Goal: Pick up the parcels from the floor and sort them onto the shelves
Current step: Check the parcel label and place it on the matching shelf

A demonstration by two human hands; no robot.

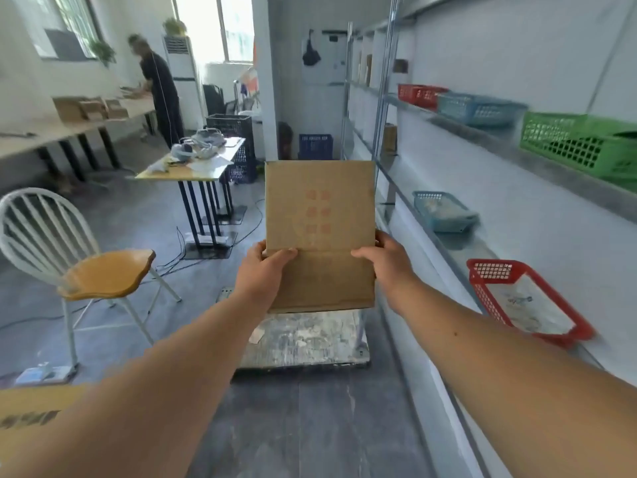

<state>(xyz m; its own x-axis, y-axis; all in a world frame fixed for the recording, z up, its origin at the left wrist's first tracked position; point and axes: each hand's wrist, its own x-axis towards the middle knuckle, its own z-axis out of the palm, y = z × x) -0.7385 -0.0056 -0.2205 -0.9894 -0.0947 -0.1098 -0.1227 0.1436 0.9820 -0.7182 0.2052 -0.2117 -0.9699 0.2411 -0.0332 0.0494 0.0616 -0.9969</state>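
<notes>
Cardboard parcel (320, 232) looks flat, stiff and light — left hand (263, 270) and right hand (382, 262) each pinch a lower side edge; sensible hold, thumbs across the front.

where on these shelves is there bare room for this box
Bare room for the cardboard box: the lower shelf between the small blue basket and the near red basket. The upper shelf is crowded, with the far red basket, large blue basket and green basket almost side by side.
</notes>
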